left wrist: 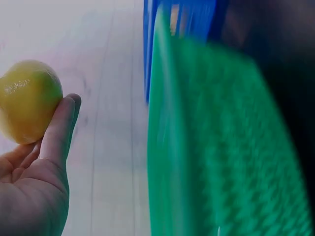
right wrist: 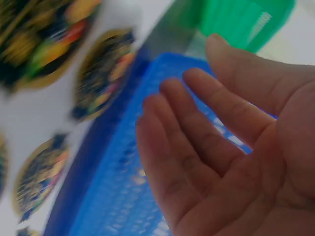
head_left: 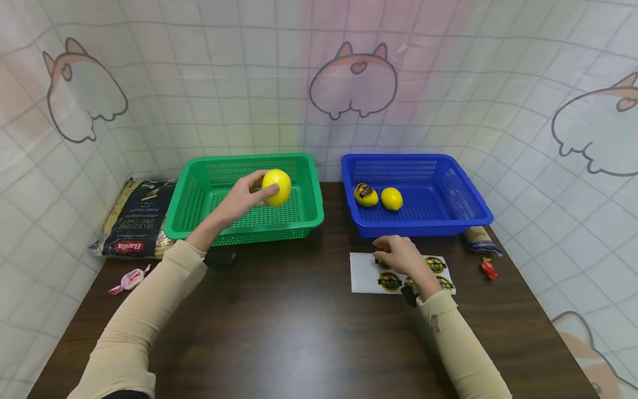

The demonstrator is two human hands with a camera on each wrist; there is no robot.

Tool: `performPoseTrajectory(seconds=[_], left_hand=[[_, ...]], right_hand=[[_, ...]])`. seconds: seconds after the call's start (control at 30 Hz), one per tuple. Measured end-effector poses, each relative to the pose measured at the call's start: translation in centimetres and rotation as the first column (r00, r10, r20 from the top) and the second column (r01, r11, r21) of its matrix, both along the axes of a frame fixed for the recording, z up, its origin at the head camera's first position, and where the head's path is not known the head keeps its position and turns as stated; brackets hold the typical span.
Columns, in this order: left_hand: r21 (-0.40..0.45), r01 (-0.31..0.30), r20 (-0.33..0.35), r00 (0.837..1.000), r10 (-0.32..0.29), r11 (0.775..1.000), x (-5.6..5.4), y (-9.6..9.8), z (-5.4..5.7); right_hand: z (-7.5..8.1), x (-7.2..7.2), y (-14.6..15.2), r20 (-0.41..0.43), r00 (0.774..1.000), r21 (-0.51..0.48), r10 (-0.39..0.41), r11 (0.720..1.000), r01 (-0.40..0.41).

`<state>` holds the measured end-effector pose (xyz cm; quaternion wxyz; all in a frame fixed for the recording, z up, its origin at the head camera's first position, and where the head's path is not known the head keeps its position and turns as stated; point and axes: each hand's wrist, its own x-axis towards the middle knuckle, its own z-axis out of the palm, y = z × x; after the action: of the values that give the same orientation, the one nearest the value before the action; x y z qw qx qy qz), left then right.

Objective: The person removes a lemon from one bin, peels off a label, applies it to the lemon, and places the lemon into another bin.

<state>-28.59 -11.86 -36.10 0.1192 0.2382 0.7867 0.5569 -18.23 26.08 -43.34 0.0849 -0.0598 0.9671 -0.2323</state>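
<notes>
My left hand [head_left: 245,195] grips a yellow lemon [head_left: 277,187] between thumb and fingers, up over the green basket [head_left: 320,206]. In the left wrist view the lemon [left wrist: 30,102] rests against the fingertips, its skin glossy. My right hand [head_left: 400,256] hovers over a white sheet of stickers [head_left: 364,280], covering part of it. Its fingers [right wrist: 197,128] are loosely bent with nothing between them in the right wrist view. Round dark-and-gold stickers [head_left: 389,281] sit on the sheet.
A blue basket [head_left: 423,224] holds a lemon with a dark sticker [head_left: 366,195] and a plain lemon [head_left: 391,199]. A pasta bag [head_left: 137,221] and a pink-wrapped candy [head_left: 130,280] lie left. At the right are a red candy [head_left: 488,269] and a small packet [head_left: 480,241].
</notes>
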Motion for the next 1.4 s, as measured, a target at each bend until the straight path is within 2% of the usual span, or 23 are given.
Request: performPoseTrajectory(seconds=[0.07,0.2,0.27,0.33,0.47,0.57,0.63,0.7,0.83,0.93,1.07,1.17,1.27,1.4], left_hand=[[-0.016,0.048,-0.051,0.998,-0.049,0.999,1.5,0.6,-0.5],[0.008,0.142,-0.094,0.986,-0.140,0.990,3.6,2.1,-1.3],[0.043,0.179,-0.057,0.983,-0.176,0.983,4.5,2.8,-1.8],[0.097,0.215,0.010,0.976,-0.217,0.972,5.3,3.4,-2.4],[0.203,0.267,0.141,0.944,-0.298,0.942,6.7,4.5,-4.3],[0.255,0.256,0.200,0.930,-0.310,0.932,7.4,5.3,-5.7],[0.294,0.225,0.243,0.922,-0.300,0.929,7.8,5.8,-6.7],[0.351,0.184,0.298,0.907,-0.296,0.918,8.1,6.3,-7.7],[0.455,0.108,0.411,0.855,-0.316,0.884,8.7,7.2,-9.5],[0.474,0.080,0.461,0.826,-0.324,0.877,9.0,7.6,-10.6],[0.468,0.071,0.485,0.813,-0.323,0.881,9.3,7.8,-11.7],[0.470,0.085,0.488,0.805,-0.339,0.879,9.4,8.0,-12.0],[0.464,0.095,0.493,0.798,-0.346,0.881,9.4,8.3,-12.2],[0.446,0.076,0.511,0.797,-0.323,0.892,9.4,8.7,-12.1]], right_hand=[[-0.5,-0.1,0.6,0.025,0.999,0.026,-0.021,0.999,0.021],[-1.2,-0.3,1.5,0.060,0.997,0.062,-0.043,0.997,0.039],[-1.6,-0.3,1.7,0.074,0.996,0.077,-0.047,0.996,0.041],[-2.0,-0.3,1.7,0.087,0.995,0.087,-0.048,0.995,0.040],[-2.6,-0.4,1.8,0.111,0.991,0.099,-0.071,0.993,0.061],[-2.8,-0.6,1.7,0.101,0.991,0.101,-0.090,0.992,0.080],[-2.7,-0.8,1.7,0.090,0.992,0.106,-0.093,0.991,0.083],[-2.8,-0.9,1.7,0.083,0.992,0.107,-0.097,0.990,0.088],[-3.0,-0.8,1.5,0.088,0.990,0.095,-0.112,0.990,0.103],[-3.2,-0.6,1.3,0.077,0.990,0.083,-0.121,0.990,0.114],[-3.4,-0.2,1.2,0.041,0.993,0.054,-0.111,0.993,0.108],[-3.1,0.2,1.3,0.042,0.994,0.020,-0.101,0.995,0.100],[-2.3,0.5,1.6,0.047,0.996,-0.019,-0.076,0.997,0.076],[-0.3,0.8,1.5,0.025,0.999,-0.075,-0.021,0.997,0.023]])
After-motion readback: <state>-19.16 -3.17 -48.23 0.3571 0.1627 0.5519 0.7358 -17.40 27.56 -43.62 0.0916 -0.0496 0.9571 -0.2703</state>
